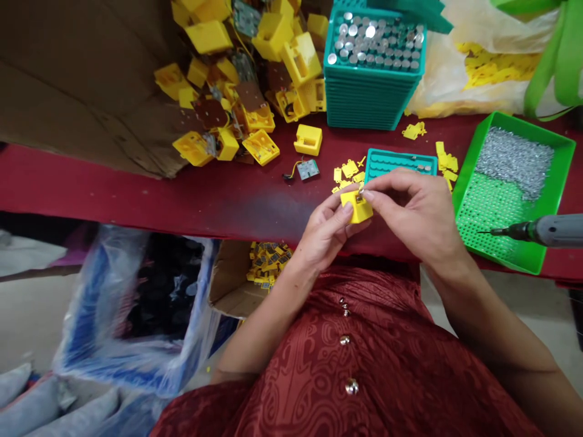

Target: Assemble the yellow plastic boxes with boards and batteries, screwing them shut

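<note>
My left hand (pixel 324 232) is closed around a small yellow plastic housing (pixel 363 212), holding it above the table's front part. A dark opening shows in the housing's upper face. My right hand (pixel 416 209) pinches thumb and forefinger together at that opening; a tiny metallic glint shows at the fingertips, too small to name. Just behind the hands lies a shallow teal tray (pixel 401 161) with a few silver discs in it. Small flat yellow pieces (pixel 350 170) are scattered beside it. Further left are a grey module with wires (pixel 308 170) and another yellow housing (pixel 308 139).
A heap of yellow housings (pixel 209 37) lies at the back left. Stacked teal trays (pixel 371 97) hold silver discs. At right, a green bin (pixel 501 258) contains small metal parts, with a power screwdriver (pixel 558 230) over it. Below stand a cardboard box (pixel 230 282) and blue crate (pixel 75 346).
</note>
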{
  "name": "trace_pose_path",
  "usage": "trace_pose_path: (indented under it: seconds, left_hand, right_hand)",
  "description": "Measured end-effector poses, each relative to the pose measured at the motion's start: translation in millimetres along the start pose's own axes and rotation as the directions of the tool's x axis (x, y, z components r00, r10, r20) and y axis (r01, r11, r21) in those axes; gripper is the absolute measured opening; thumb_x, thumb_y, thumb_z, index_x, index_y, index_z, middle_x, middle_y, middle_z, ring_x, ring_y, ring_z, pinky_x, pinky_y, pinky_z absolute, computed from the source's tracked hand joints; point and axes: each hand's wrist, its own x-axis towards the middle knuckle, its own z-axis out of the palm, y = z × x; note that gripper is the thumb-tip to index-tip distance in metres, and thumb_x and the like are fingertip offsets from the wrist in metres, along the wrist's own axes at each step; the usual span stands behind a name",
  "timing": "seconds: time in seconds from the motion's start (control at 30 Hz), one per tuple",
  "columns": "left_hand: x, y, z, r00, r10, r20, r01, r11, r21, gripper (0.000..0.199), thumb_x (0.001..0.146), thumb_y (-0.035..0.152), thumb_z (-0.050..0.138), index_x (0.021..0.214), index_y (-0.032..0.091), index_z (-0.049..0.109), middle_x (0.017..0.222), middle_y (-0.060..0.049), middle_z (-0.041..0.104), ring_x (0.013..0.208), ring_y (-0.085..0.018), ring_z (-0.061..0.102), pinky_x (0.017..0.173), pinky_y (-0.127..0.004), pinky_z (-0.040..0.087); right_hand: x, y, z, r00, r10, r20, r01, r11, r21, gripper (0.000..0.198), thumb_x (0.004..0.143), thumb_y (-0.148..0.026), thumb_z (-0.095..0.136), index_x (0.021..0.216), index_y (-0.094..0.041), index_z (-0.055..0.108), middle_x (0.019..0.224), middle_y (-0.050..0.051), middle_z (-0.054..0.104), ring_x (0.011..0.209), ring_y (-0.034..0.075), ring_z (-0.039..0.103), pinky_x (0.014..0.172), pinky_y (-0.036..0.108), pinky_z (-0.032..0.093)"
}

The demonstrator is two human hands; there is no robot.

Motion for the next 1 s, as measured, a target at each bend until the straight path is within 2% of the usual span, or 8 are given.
trace_pose_path:
  seconds: [0.17,0.3,0.4,0.5,0.57,0.73,0.9,1.0]
  left_hand:
    - [0,-1,1,1.0,0.009,0.02,-0.01,0.995,0.098,0.048,0.075,0.045,0.1,0.113,0.022,0.083,0.116,-0.007,0.083,0.117,-0.024,0.078,0.1,-0.036,0.064]
    - [0,1,4,0.999,0.017,0.032,-0.02,0.992,0.122,0.047,0.077,0.047,0.098,0.112,0.02,0.082,0.121,-0.01,0.084,0.127,-0.029,0.077,0.101,-0.037,0.064]
    - [-1,4,3,1.0,-0.006,0.025,0.003,0.992,0.127,0.049,0.082,0.049,0.093,0.116,0.018,0.079,0.122,-0.012,0.084,0.118,-0.028,0.081,0.094,-0.036,0.066]
    - [-1,7,0,0.999,0.018,-0.042,-0.009,0.979,0.202,0.045,0.084,0.044,0.089,0.118,0.018,0.074,0.117,-0.012,0.085,0.107,-0.026,0.084,0.085,-0.033,0.067]
    - [0,9,-3,0.992,0.06,-0.112,-0.029,0.965,0.262,0.039,0.083,0.037,0.086,0.115,0.018,0.072,0.109,-0.011,0.086,0.1,-0.024,0.085,0.078,-0.03,0.065]
    - [5,13,-4,0.982,0.088,-0.166,-0.028,0.942,0.334,0.034,0.082,0.034,0.08,0.11,0.018,0.07,0.103,-0.012,0.087,0.093,-0.025,0.085,0.069,-0.03,0.065]
    - [3,14,1,0.98,0.1,-0.17,-0.036,0.938,0.345,0.037,0.081,0.034,0.083,0.112,0.019,0.069,0.107,-0.011,0.086,0.092,-0.024,0.083,0.067,-0.029,0.064]
    - [2,13,0,0.981,0.095,-0.166,-0.031,0.935,0.354,0.036,0.082,0.034,0.086,0.111,0.02,0.069,0.107,-0.01,0.086,0.09,-0.022,0.082,0.067,-0.027,0.062]
  right_hand:
    - [8,-2,-3,0.981,0.117,0.158,-0.112,0.993,-0.04,0.009,0.081,-0.013,0.072,0.073,-0.017,0.075,0.069,-0.001,0.068,0.064,0.011,0.055,0.067,0.026,0.046]
    - [10,2,-6,0.981,0.094,0.172,-0.087,0.995,-0.049,0.015,0.08,-0.018,0.076,0.069,-0.017,0.066,0.065,-0.002,0.06,0.062,0.01,0.049,0.064,0.027,0.04]
    - [11,15,-18,0.999,0.047,0.018,-0.046,0.998,-0.031,0.009,0.087,-0.026,0.073,0.081,-0.02,0.07,0.076,0.001,0.068,0.067,0.013,0.055,0.065,0.029,0.043]
    - [17,33,-39,0.972,0.005,-0.234,-0.061,0.97,-0.233,0.008,0.094,-0.025,0.066,0.091,-0.022,0.072,0.092,0.007,0.075,0.083,0.019,0.065,0.079,0.036,0.051]
    - [23,45,-54,0.963,0.012,-0.269,-0.122,0.91,-0.396,0.009,0.096,-0.021,0.063,0.093,-0.022,0.071,0.099,0.009,0.077,0.096,0.024,0.07,0.091,0.04,0.052]
    - [33,62,-72,0.978,0.094,-0.188,-0.192,0.766,-0.614,0.017,0.098,-0.021,0.056,0.101,-0.019,0.073,0.111,0.014,0.077,0.107,0.03,0.07,0.1,0.045,0.05]
    - [34,71,-54,0.986,0.169,-0.005,-0.121,0.683,-0.72,0.024,0.098,-0.021,0.057,0.103,-0.016,0.08,0.109,0.016,0.076,0.101,0.03,0.068,0.093,0.043,0.05]
    - [35,77,-44,0.982,0.185,0.021,-0.102,0.632,-0.768,0.028,0.099,-0.018,0.052,0.098,-0.014,0.08,0.104,0.017,0.075,0.094,0.028,0.066,0.089,0.042,0.05]
